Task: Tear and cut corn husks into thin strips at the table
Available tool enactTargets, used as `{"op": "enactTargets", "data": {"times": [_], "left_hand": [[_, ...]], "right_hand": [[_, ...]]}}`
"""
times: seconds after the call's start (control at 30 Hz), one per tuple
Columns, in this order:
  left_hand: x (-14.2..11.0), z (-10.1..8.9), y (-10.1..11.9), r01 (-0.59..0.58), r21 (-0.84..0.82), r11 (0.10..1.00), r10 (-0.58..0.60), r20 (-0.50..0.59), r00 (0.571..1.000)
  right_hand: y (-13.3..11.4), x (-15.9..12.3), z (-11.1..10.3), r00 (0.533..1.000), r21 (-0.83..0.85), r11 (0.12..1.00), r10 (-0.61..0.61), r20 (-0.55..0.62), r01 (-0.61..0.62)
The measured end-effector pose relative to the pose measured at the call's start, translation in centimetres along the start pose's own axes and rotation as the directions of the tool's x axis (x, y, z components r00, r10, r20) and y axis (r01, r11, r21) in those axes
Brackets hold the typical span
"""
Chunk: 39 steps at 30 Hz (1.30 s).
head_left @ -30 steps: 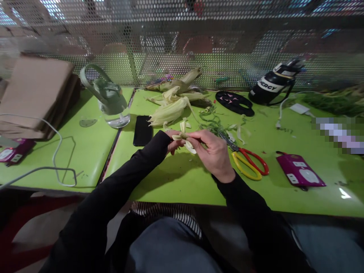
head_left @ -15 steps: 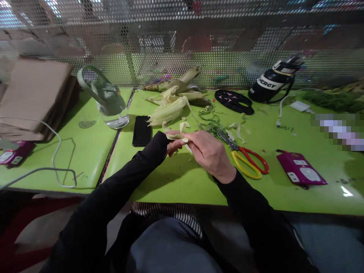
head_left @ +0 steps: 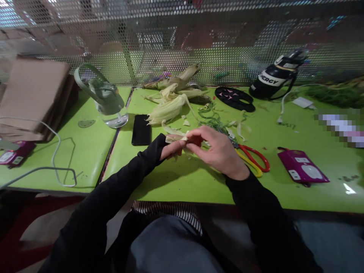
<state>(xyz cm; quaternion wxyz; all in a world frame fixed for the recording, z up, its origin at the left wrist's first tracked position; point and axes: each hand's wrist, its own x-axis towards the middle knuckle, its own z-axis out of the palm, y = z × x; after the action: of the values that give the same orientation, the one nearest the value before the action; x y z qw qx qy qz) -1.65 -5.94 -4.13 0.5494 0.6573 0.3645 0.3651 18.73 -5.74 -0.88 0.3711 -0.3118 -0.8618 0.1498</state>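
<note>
Both of my hands meet over the green table [head_left: 176,182], just in front of me. My left hand [head_left: 171,147] pinches a pale strip of corn husk [head_left: 176,138], mostly covered by its black sleeve. My right hand [head_left: 217,151] is curled with its fingertips closed on the same strip from the right. A pile of corn husks [head_left: 170,104] lies behind my hands, near the mesh wall. Red-and-yellow scissors [head_left: 250,159] lie on the table just right of my right hand.
A black phone [head_left: 141,129] lies left of my hands. A glass jug with a green lid [head_left: 106,100] and a brown paper stack [head_left: 34,94] stand at the left. A magenta device [head_left: 303,170], a black pad [head_left: 234,99] and a black bottle [head_left: 277,77] sit to the right.
My hands have drawn slightly nearer to me and lifted the husk strip; the right hand has shifted right and its fingers have curled further over the strip.
</note>
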Motion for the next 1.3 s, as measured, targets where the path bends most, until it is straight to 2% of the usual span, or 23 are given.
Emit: {"op": "enactTargets", "data": {"times": [0.1,0.17,0.23,0.33,0.47,0.6,0.77,0.87,0.93,1.07,1.3], "left_hand": [[-0.1,0.2,0.2,0.095,-0.140,0.986,-0.100,-0.027,0.995],[-0.1,0.2,0.4,0.127,-0.166,0.978,-0.134,-0.033,0.990],[-0.1,0.2,0.7,0.119,-0.117,0.986,-0.122,-0.019,0.992],[-0.1,0.3,1.2,0.077,-0.004,0.997,-0.077,-0.021,0.997],[-0.3,0.7,1.6,0.108,-0.029,0.994,-0.108,-0.001,0.994],[-0.2,0.8,0.9,0.155,-0.093,0.983,-0.153,0.035,0.988],[0.8,0.6,-1.1,-0.033,-0.188,0.982,0.008,-0.131,0.991],[1.3,0.7,-1.8,-0.092,-0.222,0.971,0.077,-0.074,0.994],[1.4,0.9,-1.9,-0.108,-0.231,0.967,0.093,-0.073,0.993],[1.1,1.4,-1.7,-0.123,-0.134,0.983,0.094,-0.201,0.975],[0.7,1.6,-1.2,-0.151,0.024,0.988,0.153,-0.230,0.961]], "right_hand": [[0.0,0.0,-0.2,0.964,0.184,0.948,0.266,-0.012,-0.259],[0.0,0.1,-0.3,0.938,0.238,0.909,0.344,0.031,-0.342],[-0.2,0.3,0.0,0.947,0.247,0.914,0.318,0.055,-0.321],[-0.3,0.4,0.6,0.980,0.190,0.962,0.198,-0.001,-0.194],[-0.3,0.4,0.7,0.986,0.158,0.974,0.156,0.054,-0.162],[-0.3,0.2,0.4,0.970,0.191,0.953,0.216,0.108,-0.233],[-0.4,-0.1,1.1,0.908,0.343,0.842,0.407,0.100,-0.415],[-0.5,-0.2,1.7,0.891,0.348,0.831,0.452,0.032,-0.434],[-0.5,-0.3,1.9,0.893,0.332,0.844,0.450,-0.006,-0.422],[-0.5,-0.5,2.4,0.907,0.306,0.871,0.418,-0.056,-0.383],[-0.9,-1.0,3.1,0.921,0.153,0.928,0.360,-0.145,-0.339]]}}
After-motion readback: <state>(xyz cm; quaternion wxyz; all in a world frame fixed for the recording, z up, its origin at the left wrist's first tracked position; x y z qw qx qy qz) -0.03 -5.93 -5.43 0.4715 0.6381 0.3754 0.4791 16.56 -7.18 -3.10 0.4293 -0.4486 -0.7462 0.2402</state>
